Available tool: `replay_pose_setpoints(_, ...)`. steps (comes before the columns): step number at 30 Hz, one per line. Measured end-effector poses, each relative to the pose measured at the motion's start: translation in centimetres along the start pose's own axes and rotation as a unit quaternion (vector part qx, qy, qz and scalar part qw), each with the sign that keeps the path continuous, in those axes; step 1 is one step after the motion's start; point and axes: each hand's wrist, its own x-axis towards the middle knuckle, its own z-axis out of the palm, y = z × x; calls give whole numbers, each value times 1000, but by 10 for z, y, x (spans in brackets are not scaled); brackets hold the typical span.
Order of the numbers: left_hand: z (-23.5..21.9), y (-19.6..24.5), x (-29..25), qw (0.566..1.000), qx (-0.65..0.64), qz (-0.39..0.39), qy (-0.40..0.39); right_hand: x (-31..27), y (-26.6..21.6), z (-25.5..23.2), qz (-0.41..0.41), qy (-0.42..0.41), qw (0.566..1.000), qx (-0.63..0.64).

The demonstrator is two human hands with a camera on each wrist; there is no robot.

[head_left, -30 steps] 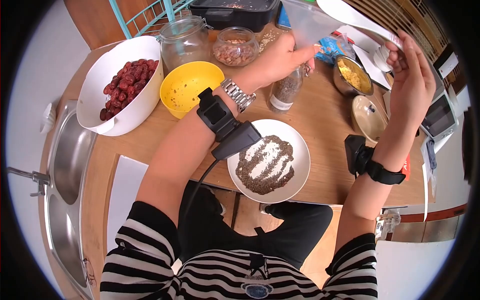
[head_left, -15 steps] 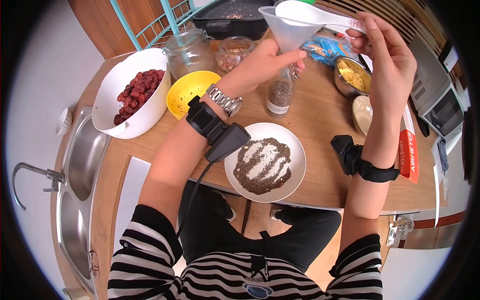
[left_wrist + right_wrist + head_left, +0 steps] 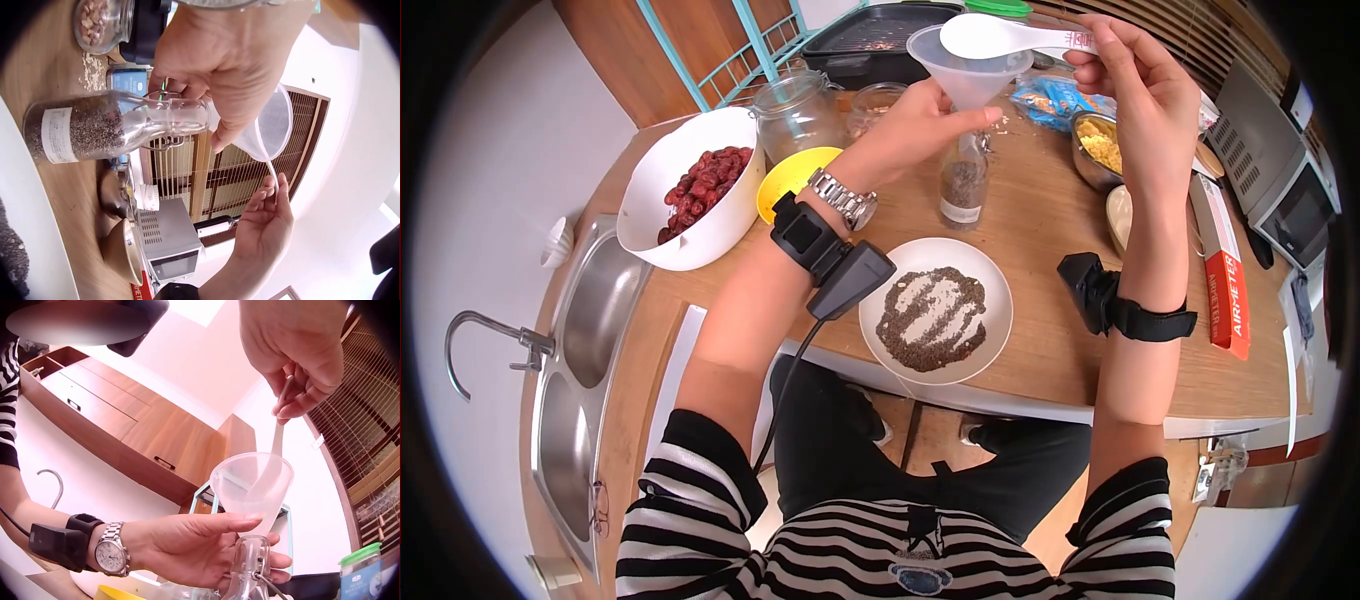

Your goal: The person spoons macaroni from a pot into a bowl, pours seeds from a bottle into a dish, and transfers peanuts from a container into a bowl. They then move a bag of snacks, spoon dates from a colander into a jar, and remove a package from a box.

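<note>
A glass bottle (image 3: 963, 185) stands upright on the table, partly filled with dark seeds (image 3: 97, 125). Its neck holds a translucent funnel (image 3: 970, 78), and my left hand (image 3: 915, 135) grips around the funnel's stem at the bottle's mouth. My right hand (image 3: 1145, 95) pinches the handle of a white spoon (image 3: 990, 36), whose bowl is over the funnel and, in the right wrist view, dips inside its rim (image 3: 251, 464). Nearer my body, a white plate (image 3: 995, 345) carries a layer of dark seeds (image 3: 920, 350) with bare streaks through it.
At the left are a white container (image 3: 645, 215) of red dates, a yellow bowl (image 3: 800, 165) and a glass jar (image 3: 798, 125). A black tray (image 3: 875, 40) stands behind. Rightward are a metal bowl (image 3: 1090, 165) of yellow food, a beige bowl (image 3: 1118, 215) and a red-and-white box (image 3: 1228, 300).
My right hand has moved leftward with the spoon, bringing its bowl over the funnel. My left hand keeps its grip at the bottle's mouth. The head view has shifted.
</note>
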Motion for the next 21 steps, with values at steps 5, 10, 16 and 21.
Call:
replay_pose_setpoints(5, 1, 6, -5, 1000, -11, 11, 3, -3, -12, 9, 3, 22, 998, 53)
replay_pose_setpoints(10, -11, 4, -30, 995, 65, -52, 50, -7, -18, 12, -68, 43, 996, -37)
replay_pose_setpoints(16, -32, 18, -87, 975, 118, -185, 21, -5, -18, 7, -70, 44, 997, -13)
replay_pose_setpoints(21, -30, 14, -136, 944, 39, -326, -30, -6, -18, 7, -87, 44, 995, -22)
